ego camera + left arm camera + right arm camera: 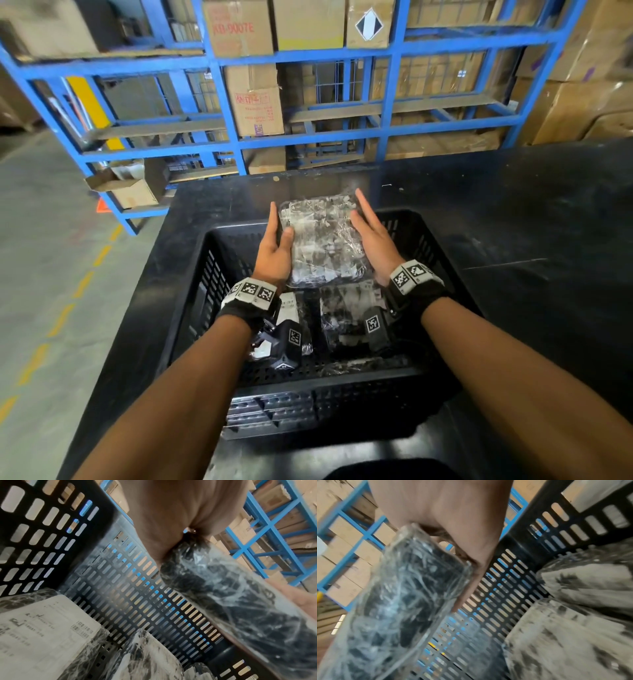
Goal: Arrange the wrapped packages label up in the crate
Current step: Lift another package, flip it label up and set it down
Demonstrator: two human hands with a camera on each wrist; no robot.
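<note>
A wrapped package (322, 240), sheathed in clear film over dark contents, sits at the centre of the head view, held above the far half of the black slotted crate (428, 240). The left hand (274, 250) takes its left edge with the thumb laid over the top face and the fingers running along the side. The right hand (371, 240) presses flat against the right edge, fingers straight and together, so the package is clamped between 2 palms rather than wrapped by fingers.

Lower in the frame, under the wrists, at least 2 more packages (346, 315) already lie on the crate floor. In the left wrist view, 1 of them (42, 628) at lower left shows a white printed label with barcodes facing up. No such label is clear on the top of the held package; the film glare makes it hard to tell.

The step in hand looks like lowering this package into the open far section. The next move likely calls for confirming which face carries the label, turning it over if needed, then setting it flat beside the others without snagging the film on the crate's far wall (137, 588).
</note>
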